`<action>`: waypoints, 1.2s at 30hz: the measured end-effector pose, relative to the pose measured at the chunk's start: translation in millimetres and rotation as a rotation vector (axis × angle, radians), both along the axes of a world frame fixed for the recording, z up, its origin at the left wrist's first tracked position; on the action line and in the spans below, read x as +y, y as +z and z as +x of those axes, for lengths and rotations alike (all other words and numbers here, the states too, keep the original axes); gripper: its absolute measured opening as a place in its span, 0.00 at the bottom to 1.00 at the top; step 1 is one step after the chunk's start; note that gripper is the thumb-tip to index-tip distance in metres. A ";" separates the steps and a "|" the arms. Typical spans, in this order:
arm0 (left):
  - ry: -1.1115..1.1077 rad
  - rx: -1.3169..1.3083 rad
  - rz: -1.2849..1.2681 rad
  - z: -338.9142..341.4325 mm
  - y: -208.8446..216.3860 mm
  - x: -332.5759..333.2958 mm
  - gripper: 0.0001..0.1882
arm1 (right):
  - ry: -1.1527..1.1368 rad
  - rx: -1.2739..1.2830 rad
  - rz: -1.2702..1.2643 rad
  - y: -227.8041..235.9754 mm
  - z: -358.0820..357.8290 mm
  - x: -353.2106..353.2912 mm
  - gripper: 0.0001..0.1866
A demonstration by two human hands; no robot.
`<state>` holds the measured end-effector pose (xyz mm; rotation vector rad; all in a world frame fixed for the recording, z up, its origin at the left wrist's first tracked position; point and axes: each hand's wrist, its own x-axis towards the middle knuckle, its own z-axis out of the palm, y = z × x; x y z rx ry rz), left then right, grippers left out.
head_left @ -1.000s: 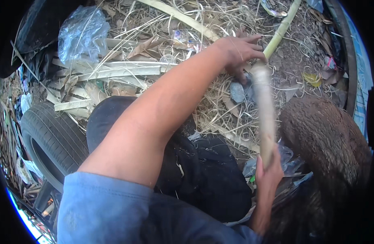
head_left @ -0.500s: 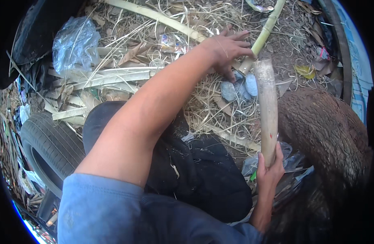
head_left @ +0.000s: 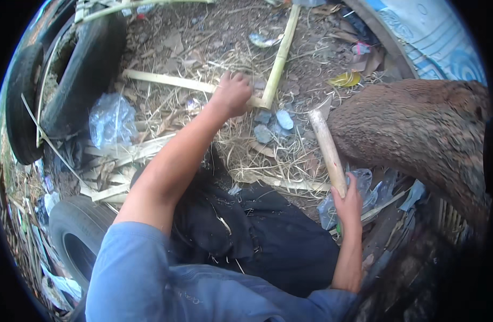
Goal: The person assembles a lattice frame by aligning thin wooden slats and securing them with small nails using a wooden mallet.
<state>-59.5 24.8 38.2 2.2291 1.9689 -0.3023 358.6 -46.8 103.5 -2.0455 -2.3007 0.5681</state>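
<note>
The shirt [head_left: 225, 287] is blue with short sleeves [head_left: 128, 249], and it has a small, faint mark [head_left: 193, 298] on the front. The pants [head_left: 292, 236] are black, with thin, pale bits [head_left: 223, 225] stuck on them. The left hand [head_left: 233, 94] and the right hand [head_left: 349, 204] are bare.

1. Legible text, numbers or signs: none.
2. Blue shirt [head_left: 131, 257]: one small, faint mark [head_left: 194, 298] on the front; too blurred to read.
3. Light-blue sheet [head_left: 434, 32], upper right: printed swirls and curved lines; nothing readable as lettering.
4. Curled wrapper [head_left: 265, 40], near the top: coloured surface, print illegible.
5. Small wrapper [head_left: 192, 104], left of centre: coloured patches, too small to read.
</note>
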 end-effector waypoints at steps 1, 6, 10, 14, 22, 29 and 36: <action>-0.037 0.058 0.080 -1.3 -1.5 -3.4 0.24 | 0.005 0.002 -0.050 -2.9 4.3 -0.7 0.32; -0.145 0.189 0.236 -5.6 46.5 -4.7 0.16 | -0.035 0.045 -0.205 -12.0 30.6 -0.9 0.33; -0.088 -0.032 0.499 -30.9 110.6 -19.6 0.08 | -0.020 0.025 -0.237 -29.8 48.5 -2.9 0.36; -0.143 -0.257 0.832 -73.4 188.2 -65.8 0.10 | 0.011 -0.132 -0.296 -28.4 42.2 -2.0 0.39; 0.068 -0.604 0.769 -61.3 297.6 -159.6 0.11 | 0.007 -0.115 -0.086 5.1 1.5 -20.4 0.37; 0.060 -0.812 0.569 -33.3 298.0 -212.9 0.10 | 0.312 0.735 0.447 130.8 -129.1 -71.0 0.31; -0.073 -0.675 0.563 0.4 314.5 -250.7 0.08 | 0.505 0.839 0.796 169.7 -235.8 -66.1 0.30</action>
